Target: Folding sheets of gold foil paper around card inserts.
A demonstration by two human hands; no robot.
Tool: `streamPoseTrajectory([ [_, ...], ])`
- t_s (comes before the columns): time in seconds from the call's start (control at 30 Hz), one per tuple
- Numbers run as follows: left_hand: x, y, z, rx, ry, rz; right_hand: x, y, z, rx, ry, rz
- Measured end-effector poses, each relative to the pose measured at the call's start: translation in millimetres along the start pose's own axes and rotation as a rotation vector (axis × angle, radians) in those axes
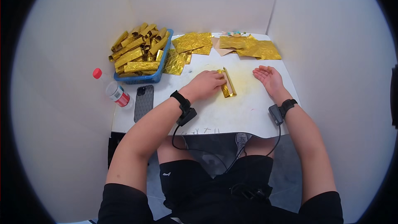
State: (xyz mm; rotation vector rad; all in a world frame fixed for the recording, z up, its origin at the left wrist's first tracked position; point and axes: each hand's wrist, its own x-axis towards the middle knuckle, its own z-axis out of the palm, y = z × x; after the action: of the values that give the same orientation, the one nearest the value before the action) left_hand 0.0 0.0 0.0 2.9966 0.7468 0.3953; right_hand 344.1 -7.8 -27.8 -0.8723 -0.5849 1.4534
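Observation:
On the white table in front of me lies a piece of gold foil paper [231, 87], partly folded, with a raised fold along its right side and its plain inner face showing. My left hand [206, 85] rests at its left edge, the fingers bent over the paper and gripping it there; the thumb's hold is partly hidden. To the right, apart from the paper, my right hand [269, 79] is held with its palm turned up and inward. Its fingers are stretched out and nothing is in them.
A blue basket [159, 76] heaped with folded gold paper tubes [134, 56] stands at the back left. Gold sheets [192, 42] and more sheets [259, 49] lie along the far edge. A phone [144, 103] and a red-capped bottle [118, 94] are at the left. White partitions [199, 0] surround the table.

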Motion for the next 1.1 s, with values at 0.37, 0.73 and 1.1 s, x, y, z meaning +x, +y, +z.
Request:
streamPoseTrajectory([
  [0.37,0.8,49.6,-20.8,0.015,0.235,-0.24,-47.1,2.0,77.1,-0.086,-0.001,-0.04],
  [0.73,-24.2,58.4,-11.9,-0.135,0.183,-0.394,-42.7,35.4,106.6,0.164,-0.044,0.089],
  [1.1,-10.2,23.3,2.6,-0.443,0.321,-0.683,-33.3,10.5,70.9,-0.944,-0.167,0.027],
])
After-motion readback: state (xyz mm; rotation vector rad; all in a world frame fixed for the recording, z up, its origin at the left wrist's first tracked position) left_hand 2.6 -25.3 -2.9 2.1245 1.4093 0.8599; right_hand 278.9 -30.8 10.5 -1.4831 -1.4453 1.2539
